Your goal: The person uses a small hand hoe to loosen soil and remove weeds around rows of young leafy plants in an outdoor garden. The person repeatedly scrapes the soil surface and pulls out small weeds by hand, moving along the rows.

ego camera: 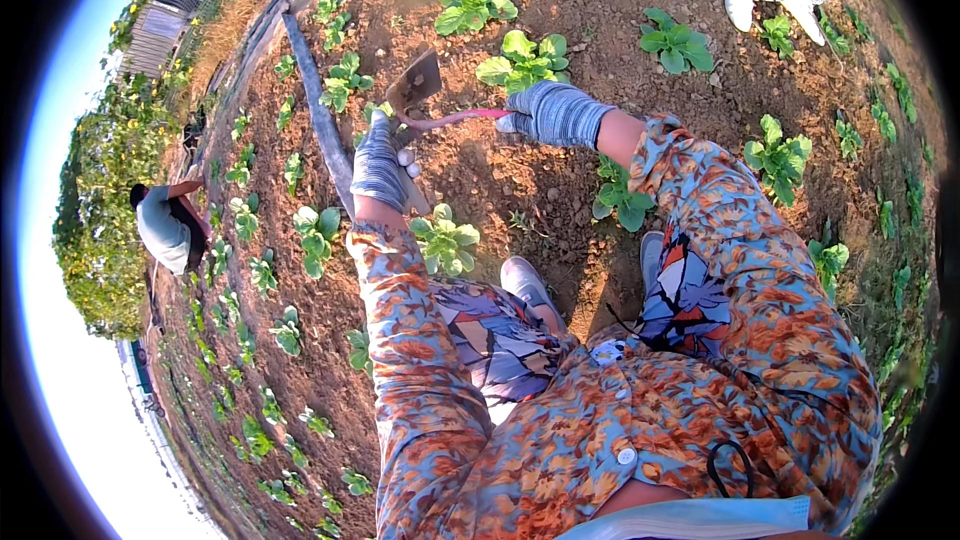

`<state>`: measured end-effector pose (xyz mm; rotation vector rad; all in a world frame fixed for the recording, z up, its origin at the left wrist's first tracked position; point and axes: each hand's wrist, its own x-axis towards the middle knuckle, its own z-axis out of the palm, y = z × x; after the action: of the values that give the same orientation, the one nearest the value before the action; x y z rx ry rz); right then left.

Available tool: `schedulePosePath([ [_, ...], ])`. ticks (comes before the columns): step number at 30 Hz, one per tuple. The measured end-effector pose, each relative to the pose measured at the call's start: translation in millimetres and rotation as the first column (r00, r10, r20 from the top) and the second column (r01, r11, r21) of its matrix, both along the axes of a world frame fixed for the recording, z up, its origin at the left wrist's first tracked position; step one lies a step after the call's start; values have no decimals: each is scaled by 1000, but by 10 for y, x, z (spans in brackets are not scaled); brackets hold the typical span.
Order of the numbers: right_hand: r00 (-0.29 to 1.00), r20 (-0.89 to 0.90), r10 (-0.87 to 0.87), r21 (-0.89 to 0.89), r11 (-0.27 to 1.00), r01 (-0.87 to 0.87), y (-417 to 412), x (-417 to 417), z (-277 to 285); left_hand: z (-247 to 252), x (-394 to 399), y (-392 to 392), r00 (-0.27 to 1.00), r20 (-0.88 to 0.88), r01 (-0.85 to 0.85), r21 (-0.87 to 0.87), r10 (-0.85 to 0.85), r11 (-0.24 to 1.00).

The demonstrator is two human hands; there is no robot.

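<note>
My right hand [556, 114], in a grey-blue knitted glove, is closed around the pink handle of a small hand hoe [417, 81]. The hoe's flat, soil-stained metal blade points up and away to the left. Just below the blade is my left hand [379, 165] in a matching glove, with small pale round things [409, 161] at its fingers; whether it grips them or something else is hidden. A leafy green seedling [524, 62] grows beyond the hoe, and another [444, 240] stands near my left wrist.
A grey hose [315, 90] lies along the soil at the left. Rows of seedlings fill the brown plot around my shoes [529, 283]. One person [169, 229] bends at the far left; another person's patterned trousers and white shoes [739, 7] show at the upper right.
</note>
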<state>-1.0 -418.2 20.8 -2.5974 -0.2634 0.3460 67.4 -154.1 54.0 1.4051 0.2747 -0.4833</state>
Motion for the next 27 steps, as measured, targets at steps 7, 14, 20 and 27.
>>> schedulePosePath([
  [7,937,-349,6,-397,905,-153,-159,-117,-239,7,-701,-394,389,-198,387,921,-900,-36],
  [14,729,-681,65,-427,773,-468,-219,-428,-232,16,-1276,-614,-449,-402,608,517,-798,-602],
  [20,577,-810,-100,-391,826,-405,-424,-576,-424,-123,-884,-395,-202,-364,786,494,-909,-372],
  [27,606,-780,-157,-395,874,-281,-387,-474,-482,-336,-585,-374,-209,-345,872,357,-915,-334],
])
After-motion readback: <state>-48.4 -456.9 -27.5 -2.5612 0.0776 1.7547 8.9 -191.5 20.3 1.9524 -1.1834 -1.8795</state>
